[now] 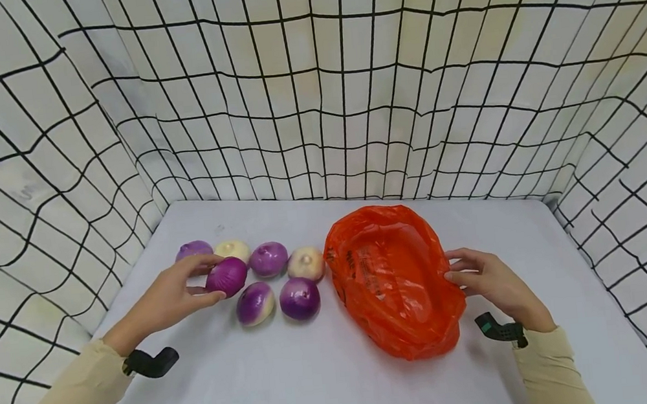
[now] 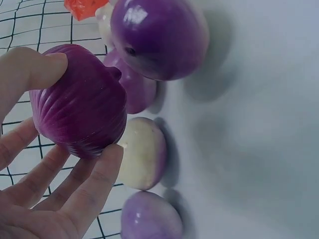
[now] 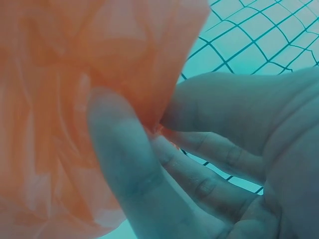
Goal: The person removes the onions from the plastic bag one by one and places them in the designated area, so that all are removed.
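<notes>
My left hand [image 1: 177, 294] grips a dark purple onion [image 1: 227, 277] between thumb and fingers, raised above the table. Fine ridges run over its skin in the left wrist view, where a small tip also shows. My right hand [image 1: 491, 280] pinches the right edge of a red plastic bag [image 1: 398, 344], whose wide mouth faces up. In the right wrist view the thumb and fingers hold a fold of the thin plastic [image 3: 45, 149]. Between the left hand and the bag lie several smooth, round purple-and-white vegetables, among them a purple one [image 1: 300, 298] and a pale one [image 1: 306, 264].
The white table [image 1: 294, 387] carries everything. Black netting [image 1: 319, 92] hangs in front of pale walls at the back and both sides. Each wrist wears a black camera mount, such as the left mount [image 1: 150, 363].
</notes>
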The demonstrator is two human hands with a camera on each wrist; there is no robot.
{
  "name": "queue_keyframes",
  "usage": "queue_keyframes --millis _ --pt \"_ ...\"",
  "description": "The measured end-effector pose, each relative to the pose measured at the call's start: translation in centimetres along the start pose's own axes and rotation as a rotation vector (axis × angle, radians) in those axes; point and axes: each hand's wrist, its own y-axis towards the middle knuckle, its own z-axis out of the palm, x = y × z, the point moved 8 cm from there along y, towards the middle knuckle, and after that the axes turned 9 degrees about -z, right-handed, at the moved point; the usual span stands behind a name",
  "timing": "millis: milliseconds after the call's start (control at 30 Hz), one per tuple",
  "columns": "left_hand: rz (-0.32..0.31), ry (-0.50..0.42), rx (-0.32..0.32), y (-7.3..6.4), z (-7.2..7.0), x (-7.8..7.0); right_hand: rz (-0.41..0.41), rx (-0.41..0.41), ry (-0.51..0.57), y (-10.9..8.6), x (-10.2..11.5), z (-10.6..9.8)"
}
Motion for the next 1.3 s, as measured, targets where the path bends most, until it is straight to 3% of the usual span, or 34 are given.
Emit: queue_keyframes --millis 533,1300 --pt "-0.039 -0.013 0.021 -0.5 1.5 2.8 0.020 -0.005 0.019 -1.0 -0.7 -0.2" --pt "-0.057 -0.035 0.053 -0.9 3.4 4.3 0.059 -0.018 0.005 -2.8 -2.0 -0.7"
